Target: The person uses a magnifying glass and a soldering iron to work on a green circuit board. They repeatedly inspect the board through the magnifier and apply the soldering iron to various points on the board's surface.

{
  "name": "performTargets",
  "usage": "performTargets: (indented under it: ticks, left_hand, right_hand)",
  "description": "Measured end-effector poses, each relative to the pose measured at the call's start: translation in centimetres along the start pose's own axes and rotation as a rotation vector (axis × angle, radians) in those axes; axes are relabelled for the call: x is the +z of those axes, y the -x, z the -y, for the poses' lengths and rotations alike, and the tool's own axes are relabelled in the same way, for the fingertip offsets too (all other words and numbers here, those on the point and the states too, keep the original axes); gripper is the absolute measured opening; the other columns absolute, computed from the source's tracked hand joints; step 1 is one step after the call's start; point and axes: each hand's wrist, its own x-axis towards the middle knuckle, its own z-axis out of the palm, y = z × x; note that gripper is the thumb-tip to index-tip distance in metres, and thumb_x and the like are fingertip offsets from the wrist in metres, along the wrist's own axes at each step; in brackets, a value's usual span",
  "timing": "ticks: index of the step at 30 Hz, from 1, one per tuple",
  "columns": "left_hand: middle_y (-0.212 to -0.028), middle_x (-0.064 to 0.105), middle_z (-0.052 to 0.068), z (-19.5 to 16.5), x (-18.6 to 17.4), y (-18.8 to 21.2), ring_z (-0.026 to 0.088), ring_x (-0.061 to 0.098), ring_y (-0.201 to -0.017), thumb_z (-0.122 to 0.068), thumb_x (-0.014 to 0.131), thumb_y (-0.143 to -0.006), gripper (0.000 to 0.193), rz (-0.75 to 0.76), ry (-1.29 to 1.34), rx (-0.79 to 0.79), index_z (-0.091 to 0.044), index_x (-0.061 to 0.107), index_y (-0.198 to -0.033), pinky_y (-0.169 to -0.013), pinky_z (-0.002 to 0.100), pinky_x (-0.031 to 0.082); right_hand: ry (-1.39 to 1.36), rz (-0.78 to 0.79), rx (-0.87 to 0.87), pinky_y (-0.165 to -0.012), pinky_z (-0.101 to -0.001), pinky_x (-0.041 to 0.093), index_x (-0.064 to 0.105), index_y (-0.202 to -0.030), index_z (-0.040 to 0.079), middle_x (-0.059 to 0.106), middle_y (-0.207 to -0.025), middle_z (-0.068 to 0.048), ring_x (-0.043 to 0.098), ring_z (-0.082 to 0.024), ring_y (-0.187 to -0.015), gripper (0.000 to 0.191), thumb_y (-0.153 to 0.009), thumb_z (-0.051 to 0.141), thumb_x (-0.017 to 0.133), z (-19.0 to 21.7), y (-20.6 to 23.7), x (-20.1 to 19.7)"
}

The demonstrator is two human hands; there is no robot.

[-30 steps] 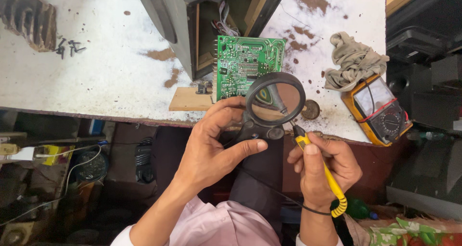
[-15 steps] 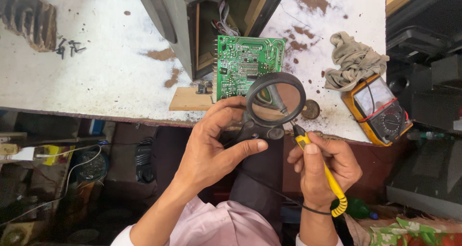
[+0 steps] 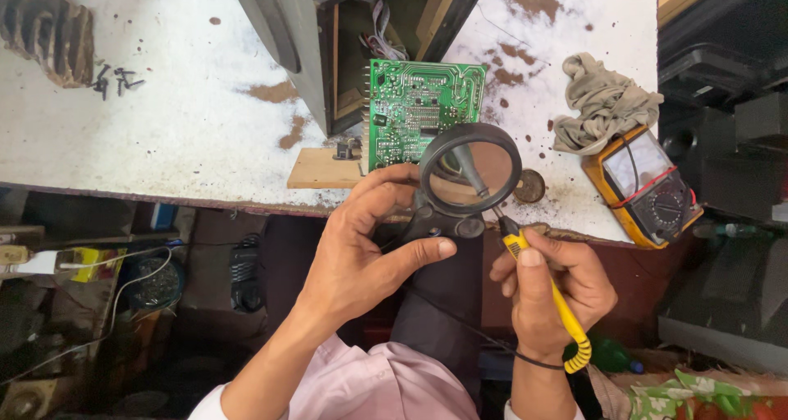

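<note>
My left hand (image 3: 361, 243) grips the black handle of a round magnifying glass (image 3: 469, 167), holding the lens over the lower right corner of a green circuit board (image 3: 410, 108). My right hand (image 3: 550, 284) holds a yellow-handled soldering iron (image 3: 548, 289) like a pen. Its metal tip points up under the lens, near the board's edge. The board stands at the front edge of a white stained workbench (image 3: 164, 133), its solder side toward me, leaning against a dark open casing (image 3: 328, 34). A black cord runs from the iron's handle down past my wrist.
A yellow analog multimeter (image 3: 644, 186) lies right of the board, with a grey rag (image 3: 603, 100) behind it. A small wooden block (image 3: 324, 169) lies left of the board. Black screws (image 3: 115, 79) and a finned metal part (image 3: 45, 30) lie far left. Clutter fills the floor below.
</note>
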Motion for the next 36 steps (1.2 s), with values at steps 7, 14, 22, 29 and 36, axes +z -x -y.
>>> performTargets:
  ticks: [7,14,22,29,36]
  left_hand:
    - [-0.132,0.067,0.009,-0.1,0.0,0.0,0.019,0.067,-0.120,-0.022,0.090,-0.076,0.039,-0.001,0.015,-0.016,-0.004,0.073,-0.105,-0.100,0.032,0.053]
    - [-0.132,0.067,0.009,-0.1,0.0,0.0,0.019,0.067,-0.121,-0.022,0.090,-0.076,0.038,0.004,0.005,-0.014,-0.004,0.074,-0.105,-0.100,0.033,0.054]
    - [-0.133,0.066,0.009,0.0,0.1,0.0,0.020,0.067,-0.122,-0.023,0.091,-0.074,0.039,0.009,-0.020,-0.019,-0.004,0.074,-0.103,-0.099,0.033,0.054]
    - [-0.136,0.064,0.010,0.2,0.4,0.2,0.022,0.065,-0.127,-0.022,0.091,-0.075,0.038,0.009,-0.025,0.013,-0.004,0.073,-0.103,-0.103,0.035,0.053]
    - [-0.141,0.062,0.011,0.2,0.5,0.4,0.024,0.063,-0.131,-0.022,0.091,-0.075,0.038,0.012,-0.046,0.019,-0.005,0.074,-0.104,-0.106,0.036,0.052]
  right_hand:
    - [0.001,0.008,-0.005,-0.052,-0.0222,0.049,0.066,-0.110,-0.003,0.070,-0.087,-0.016,0.067,-0.016,-0.064,0.015,-0.102,0.009,0.068,0.0,-0.1,0.1]
    - [-0.007,0.009,-0.008,-0.052,-0.0222,0.048,0.066,-0.110,-0.003,0.070,-0.085,-0.016,0.066,-0.016,-0.064,0.015,-0.102,0.009,0.068,0.0,-0.1,0.1]
    - [-0.031,-0.070,0.000,-0.051,-0.0230,0.047,0.065,-0.110,-0.003,0.070,-0.089,-0.018,0.065,-0.016,-0.057,0.012,-0.103,0.007,0.066,0.0,0.0,-0.7]
    - [-0.066,-0.072,-0.007,-0.048,-0.0209,0.047,0.065,-0.112,-0.002,0.069,-0.078,-0.018,0.065,-0.016,-0.057,0.012,-0.103,0.006,0.066,-0.3,0.4,-1.7]
    - [-0.040,-0.072,-0.013,-0.047,-0.0200,0.045,0.065,-0.111,-0.001,0.069,-0.076,-0.018,0.064,-0.015,-0.055,0.013,-0.102,0.009,0.067,-0.1,0.5,-1.8]
